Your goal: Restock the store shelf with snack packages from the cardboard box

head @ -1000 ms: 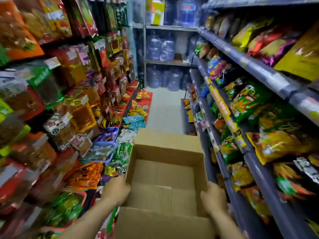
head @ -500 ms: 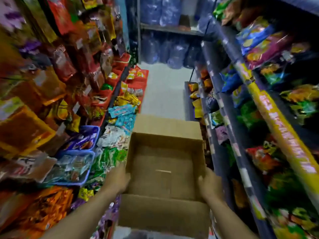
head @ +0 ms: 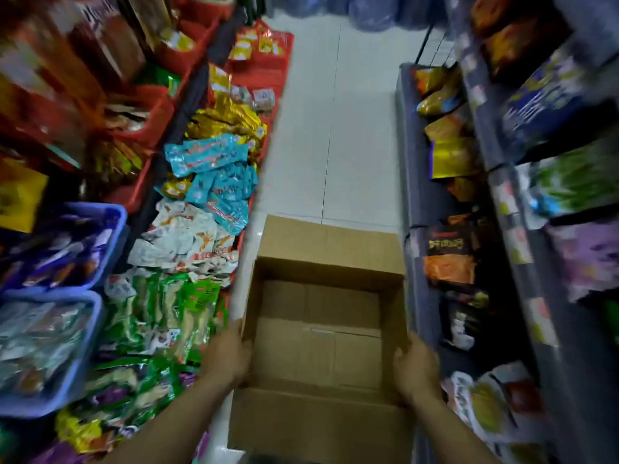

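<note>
Two hands grip an open box by its side walls: left hand clamped on the left wall, right hand on the right, fingers curled over the rims. It hangs in the aisle above the floor, between the packed left display and the grey shelf on the right, and its inside looks empty, flaps open. Judging by that, the restocking seems finished or the box needs moving. Keep it level, hold both walls firmly, and steer clear of the green packets just beside the left wall.
</note>
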